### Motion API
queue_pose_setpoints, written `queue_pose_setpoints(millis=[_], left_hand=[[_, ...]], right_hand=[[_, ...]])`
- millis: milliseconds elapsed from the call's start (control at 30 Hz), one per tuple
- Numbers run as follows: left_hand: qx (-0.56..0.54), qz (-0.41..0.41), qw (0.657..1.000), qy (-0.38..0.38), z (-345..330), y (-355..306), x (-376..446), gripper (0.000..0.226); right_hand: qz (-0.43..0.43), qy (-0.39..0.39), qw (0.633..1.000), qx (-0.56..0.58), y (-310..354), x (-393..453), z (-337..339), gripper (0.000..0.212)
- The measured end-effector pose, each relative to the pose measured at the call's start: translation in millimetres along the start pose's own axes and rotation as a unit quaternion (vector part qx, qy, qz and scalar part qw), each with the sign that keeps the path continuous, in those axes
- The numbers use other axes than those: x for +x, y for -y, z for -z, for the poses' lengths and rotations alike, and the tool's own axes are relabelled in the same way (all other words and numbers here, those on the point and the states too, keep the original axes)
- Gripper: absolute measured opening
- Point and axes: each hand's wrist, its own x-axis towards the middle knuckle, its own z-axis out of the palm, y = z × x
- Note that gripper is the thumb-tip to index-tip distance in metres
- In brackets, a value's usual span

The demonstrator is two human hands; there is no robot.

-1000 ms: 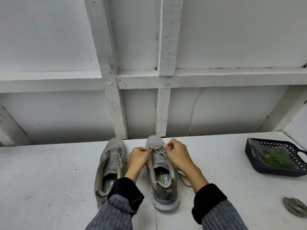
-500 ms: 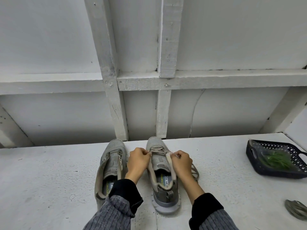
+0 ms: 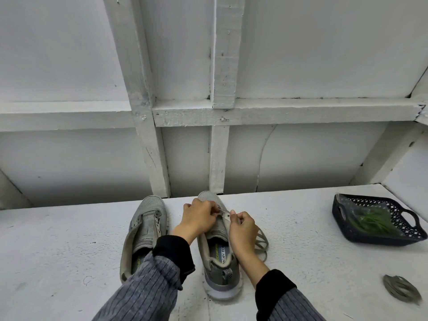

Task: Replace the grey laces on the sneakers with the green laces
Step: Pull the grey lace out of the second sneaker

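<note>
Two hands work at one spot: my left hand [image 3: 199, 217] and my right hand [image 3: 243, 225] meet over the front eyelets of the right-hand sneaker [image 3: 218, 251], each pinching a short stretch of the grey lace [image 3: 224, 213] between thumb and fingertips, the other fingers curled in. The shoe points away from me, heel toward my wrists, so its long axis runs straight out from my body and the lace crosses it between my two pinches. The freed length of that lace trails in loops [image 3: 261, 242] on the table just beside the shoe, on my right-hand side, so I judge the next pull should go toward that side, across the shoe, with the left hand steadying. The other sneaker [image 3: 143, 230] sits just to the left, already laceless as far as I can tell. The green laces [image 3: 370, 221] lie in the dark basket [image 3: 412, 235] well off to my right, nearer my right hand, with a removed grey lace coil [image 3: 400, 288] closer to me.
</note>
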Motion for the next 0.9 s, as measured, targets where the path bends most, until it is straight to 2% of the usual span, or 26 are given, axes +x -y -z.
queue_pose_setpoints(millis=[67,100,167,233,300,367,433,467,500,533,600,633,700,767,833,900], left_hand=[[0.036,-0.001,0.999,-0.001,-2.7,-3.1,-0.2,0.025],[0.021,0.002,1.0,-0.006,-3.2,-3.4,-0.7,0.023],[-0.065,0.031,0.997,-0.01,-6.0,0.5,-0.6,0.017],[-0.209,0.069,0.975,-0.017,-7.9,6.6,-0.4,0.015],[-0.374,0.099,0.921,-0.056,-4.8,9.0,-3.1,0.019],[-0.495,0.171,0.846,-0.102,1.6,10.5,-5.8,0.022],[-0.568,0.254,0.773,-0.125,4.8,16.8,-6.0,0.017],[-0.587,0.282,0.748,-0.129,4.1,20.8,-5.6,0.016],[-0.59,0.299,0.738,-0.133,3.8,22.7,-5.8,0.016],[-0.574,0.303,0.748,-0.138,1.5,24.6,-5.1,0.016],[-0.484,0.286,0.81,-0.165,-1.6,22.8,-6.1,0.011],[-0.426,0.259,0.846,-0.189,-1.6,19.8,-7.6,0.015],[-0.33,0.151,0.906,-0.218,0.5,12.4,-10.1,0.021],[-0.242,0.071,0.951,-0.179,2.4,3.9,-10.4,0.02],[-0.132,0.05,0.984,-0.105,1.7,-4.2,-11.4,0.022],[-0.042,0.049,0.996,-0.055,-1.7,-8.6,-13.6,0.022]], right_hand=[[-0.001,0.002,1.0,-0.001,-0.3,0.3,0.1,0.032],[-0.002,0.002,1.0,-0.001,0.3,0.0,0.2,0.032],[-0.001,0.0,1.0,0.0,1.4,-0.7,0.3,0.031],[0.0,0.001,1.0,0.003,2.3,-1.3,0.8,0.031],[0.001,0.003,1.0,0.007,2.8,-1.9,1.4,0.031],[0.004,0.007,1.0,0.009,2.7,-2.1,2.0,0.031],[0.007,0.009,1.0,0.008,3.0,-3.0,2.5,0.032],[0.006,0.008,1.0,0.007,3.2,-3.2,2.5,0.032],[0.005,0.008,1.0,0.008,3.5,-3.5,2.7,0.032],[0.002,0.008,1.0,0.01,3.7,-3.3,2.8,0.032],[-0.004,0.009,1.0,0.012,4.0,-3.4,2.9,0.032],[-0.004,0.008,1.0,0.012,4.0,-3.5,2.8,0.031],[-0.001,0.003,1.0,0.009,4.1,-3.0,2.6,0.031],[0.003,0.001,1.0,0.008,4.0,-2.9,2.1,0.031],[0.005,0.001,1.0,0.008,3.0,-2.3,1.4,0.032],[0.009,0.003,1.0,0.01,1.5,-2.1,0.8,0.032]])
